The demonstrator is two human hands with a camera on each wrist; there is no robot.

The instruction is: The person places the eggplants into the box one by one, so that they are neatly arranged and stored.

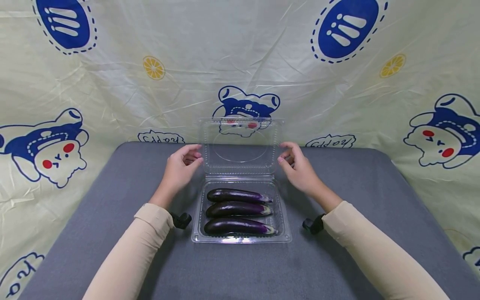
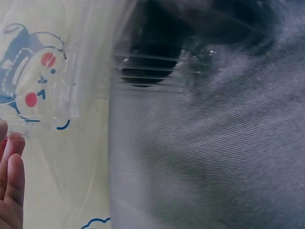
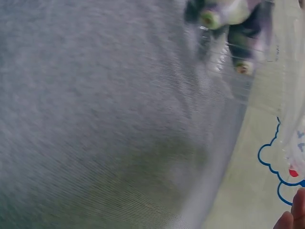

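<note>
A clear plastic clamshell box (image 1: 241, 239) sits on the table with its hinged lid (image 1: 240, 146) raised at the back. Three dark purple eggplants (image 1: 238, 209) lie side by side in its base, stem ends to the right. My left hand (image 1: 181, 166) is at the lid's left edge, thumb and fingers apart. At the right edge, my right hand (image 1: 298, 168) mirrors it, with fingertips right by the plastic. In the left wrist view, fingers (image 2: 15, 176) overlap the lid's rim. Only fingertips (image 3: 299, 202) of the right hand show in the right wrist view.
A grey cloth covers the table (image 1: 120, 200). Behind it hangs a pale curtain (image 1: 240, 50) printed with blue cartoon figures and orange slices. Dark wrist cameras (image 1: 181, 221) are strapped at both cuffs, beside the box.
</note>
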